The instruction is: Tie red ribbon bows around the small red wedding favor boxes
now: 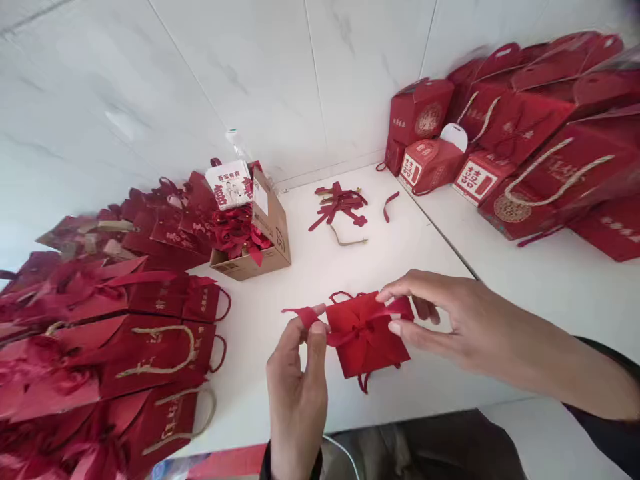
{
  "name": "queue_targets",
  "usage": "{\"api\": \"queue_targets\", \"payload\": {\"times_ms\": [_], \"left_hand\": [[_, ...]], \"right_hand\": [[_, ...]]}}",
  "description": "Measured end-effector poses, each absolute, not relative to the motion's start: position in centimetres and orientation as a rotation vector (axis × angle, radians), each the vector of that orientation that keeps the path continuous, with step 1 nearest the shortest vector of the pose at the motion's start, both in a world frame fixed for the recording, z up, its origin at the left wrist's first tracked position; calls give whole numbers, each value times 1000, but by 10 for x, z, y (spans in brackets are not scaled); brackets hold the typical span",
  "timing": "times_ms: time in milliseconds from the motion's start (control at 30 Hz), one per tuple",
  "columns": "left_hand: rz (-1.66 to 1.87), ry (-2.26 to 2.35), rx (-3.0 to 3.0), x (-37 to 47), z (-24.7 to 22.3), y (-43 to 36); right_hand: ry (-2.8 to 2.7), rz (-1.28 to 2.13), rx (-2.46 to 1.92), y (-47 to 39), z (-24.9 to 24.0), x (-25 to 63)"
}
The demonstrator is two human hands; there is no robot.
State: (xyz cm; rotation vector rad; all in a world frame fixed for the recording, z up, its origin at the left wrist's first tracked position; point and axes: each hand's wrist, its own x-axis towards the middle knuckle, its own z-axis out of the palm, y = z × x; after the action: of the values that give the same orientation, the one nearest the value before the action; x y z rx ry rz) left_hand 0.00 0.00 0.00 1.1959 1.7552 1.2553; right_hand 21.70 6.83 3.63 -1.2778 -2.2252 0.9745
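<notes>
A small red gift box (367, 353) sits on the white table in front of me, with thin red cord loops showing at its far and near sides. Across its top runs a red ribbon (345, 337), knotted at the middle. My left hand (299, 380) pinches the ribbon's left end between thumb and fingers, just off the box's left edge. On the other side, my right hand (435, 313) has thumb and fingers around the ribbon's right part, by the box's right edge. The box's underside is hidden.
At left stand rows of red gift boxes (150, 347) with rope handles. A cardboard box (250, 267) of red ribbon pieces stands behind them. Loose dark red strips (340, 203) lie toward the wall. More red boxes and bags (530, 133) are stacked at right.
</notes>
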Motion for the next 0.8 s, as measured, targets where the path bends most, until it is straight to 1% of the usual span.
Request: {"api": "queue_targets", "payload": {"times_ms": [233, 333, 467, 567, 667, 800], "left_hand": [[1306, 1521, 1528, 19, 23, -1], [1379, 1548, 1501, 15, 23, 0], [1346, 1667, 1372, 9, 6, -1], [1303, 1664, 1418, 13, -14, -2], [1414, 1719, 1379, 23, -30, -2], [1547, 1778, 1159, 33, -41, -1]], "right_hand": [[-2196, 1183, -1109, 65, 37, 186], [-2158, 1171, -1141, 66, 31, 190], [-2167, 1045, -1282, 67, 24, 206], [-2177, 1046, -1290, 65, 18, 210], [-2187, 1038, -1263, 62, 11, 207], [-2186, 966, -1262, 60, 2, 203]]}}
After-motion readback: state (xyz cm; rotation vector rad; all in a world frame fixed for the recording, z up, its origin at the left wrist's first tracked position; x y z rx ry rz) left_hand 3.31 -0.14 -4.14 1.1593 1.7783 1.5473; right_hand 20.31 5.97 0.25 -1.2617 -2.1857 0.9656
